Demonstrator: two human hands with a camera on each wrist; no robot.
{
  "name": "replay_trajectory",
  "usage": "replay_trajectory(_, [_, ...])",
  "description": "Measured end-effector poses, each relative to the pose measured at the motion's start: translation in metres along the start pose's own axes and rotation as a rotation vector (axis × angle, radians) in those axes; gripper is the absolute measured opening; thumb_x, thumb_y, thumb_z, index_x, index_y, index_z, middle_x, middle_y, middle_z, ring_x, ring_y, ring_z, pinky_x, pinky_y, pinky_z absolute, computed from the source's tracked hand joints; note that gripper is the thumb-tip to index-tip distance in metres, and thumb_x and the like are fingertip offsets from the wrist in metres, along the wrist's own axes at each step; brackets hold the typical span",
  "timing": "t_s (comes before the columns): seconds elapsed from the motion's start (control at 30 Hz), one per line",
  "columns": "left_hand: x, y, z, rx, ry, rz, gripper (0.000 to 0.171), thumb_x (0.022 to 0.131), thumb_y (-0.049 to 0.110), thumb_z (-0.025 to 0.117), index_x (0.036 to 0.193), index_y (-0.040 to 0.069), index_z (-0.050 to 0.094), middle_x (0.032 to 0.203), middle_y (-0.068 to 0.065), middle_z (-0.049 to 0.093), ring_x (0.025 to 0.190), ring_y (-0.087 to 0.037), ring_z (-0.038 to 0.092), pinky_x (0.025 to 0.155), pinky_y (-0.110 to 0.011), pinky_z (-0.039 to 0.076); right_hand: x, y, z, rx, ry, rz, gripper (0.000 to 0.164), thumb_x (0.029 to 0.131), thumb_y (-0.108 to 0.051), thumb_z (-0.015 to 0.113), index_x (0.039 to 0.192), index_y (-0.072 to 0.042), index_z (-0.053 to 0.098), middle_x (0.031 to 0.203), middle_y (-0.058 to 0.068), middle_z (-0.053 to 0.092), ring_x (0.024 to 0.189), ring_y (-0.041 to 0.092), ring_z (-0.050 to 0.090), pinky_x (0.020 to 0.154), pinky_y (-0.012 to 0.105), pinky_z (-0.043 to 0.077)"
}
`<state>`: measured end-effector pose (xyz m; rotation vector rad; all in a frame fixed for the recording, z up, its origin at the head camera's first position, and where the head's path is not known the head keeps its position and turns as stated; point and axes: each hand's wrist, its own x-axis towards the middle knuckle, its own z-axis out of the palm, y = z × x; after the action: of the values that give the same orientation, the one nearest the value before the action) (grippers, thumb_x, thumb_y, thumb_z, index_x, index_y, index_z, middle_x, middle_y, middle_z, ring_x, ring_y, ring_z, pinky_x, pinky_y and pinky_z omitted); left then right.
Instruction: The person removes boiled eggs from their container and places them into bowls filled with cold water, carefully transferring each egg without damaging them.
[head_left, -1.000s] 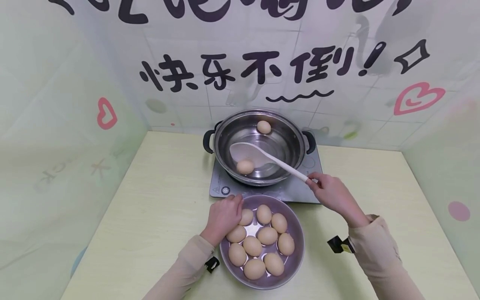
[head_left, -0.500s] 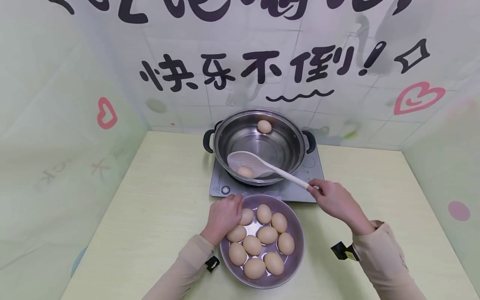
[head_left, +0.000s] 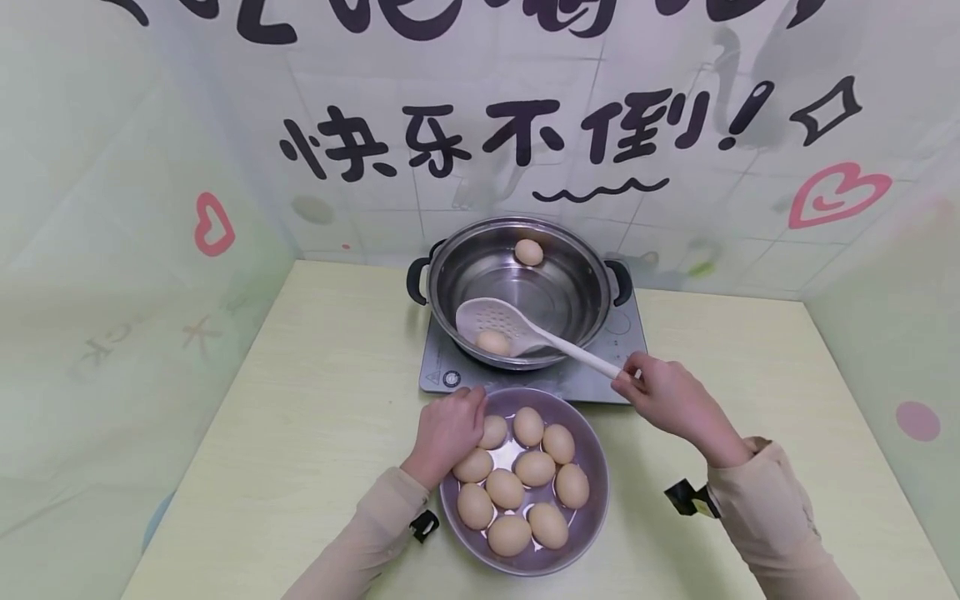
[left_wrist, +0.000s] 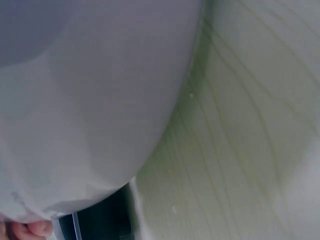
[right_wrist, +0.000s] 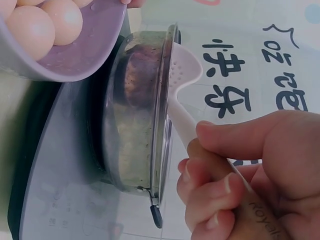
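My right hand [head_left: 671,400] grips the handle of a white slotted spoon [head_left: 491,312]; in the right wrist view its grip [right_wrist: 225,215] is wooden. The spoon's head is inside a steel pot [head_left: 555,292], near the front-left wall, with an egg [head_left: 493,342] in its bowl. A second egg [head_left: 528,252] lies at the back of the pot. My left hand [head_left: 447,433] holds the far-left rim of a purple bowl [head_left: 592,533] of eggs [head_left: 535,469]. Left fingertips [left_wrist: 37,228] show against the bowl's outside in the left wrist view.
The pot stands on a grey induction cooker [head_left: 600,383], its black side handles [head_left: 417,281] sticking out left and right. In front of the cooker is the bowl, on a pale wooden table [head_left: 315,375]. Printed wall sheets [head_left: 360,217] surround the table's back and sides.
The spoon and its egg have shifted toward the pot's near wall, and the spoon's holes now show. My right hand has moved slightly nearer me. The left hand stays on the bowl.
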<state>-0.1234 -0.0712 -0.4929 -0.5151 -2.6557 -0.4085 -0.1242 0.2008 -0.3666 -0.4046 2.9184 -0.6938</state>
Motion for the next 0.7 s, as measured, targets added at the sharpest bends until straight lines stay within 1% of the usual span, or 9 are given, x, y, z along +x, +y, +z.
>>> replay_trajectory(0.27, [0.0,0.0,-0.001,0.0,-0.025,-0.009,0.016,0.085,0.02,0.056,0.072,0.012,0.055,0.059,-0.002,0.054,0.044,-0.023,0.052,0.037,-0.031,0.035,0.003,0.0,-0.005,-0.07,-0.024,-0.045,0.015,0.088,-0.018,0.056,0.081,-0.005,0.057,0.055,-0.003,0.042,0.047,0.012,0.038,0.046,0.028,0.031])
replay_trajectory(0.57, [0.001,0.0,-0.002,0.0,-0.026,-0.011,0.017,0.086,0.02,0.056,0.071,0.011,0.055,0.059,-0.002,0.054,0.044,-0.023,0.052,0.037,-0.032,0.035,0.009,-0.001,-0.014,-0.154,-0.088,-0.018,0.017,0.09,-0.022,0.053,0.085,-0.008,0.059,0.056,-0.003,0.043,0.05,0.014,0.04,0.046,0.029,0.031])
replay_trajectory(0.7, [0.001,0.001,-0.003,0.0,-0.024,-0.014,0.017,0.086,0.02,0.056,0.071,0.011,0.055,0.06,-0.002,0.054,0.044,-0.023,0.053,0.037,-0.032,0.036,0.012,0.001,-0.017,-0.169,-0.111,-0.012,0.017,0.09,-0.023,0.052,0.086,-0.008,0.06,0.057,-0.002,0.044,0.051,0.015,0.042,0.047,0.03,0.031])
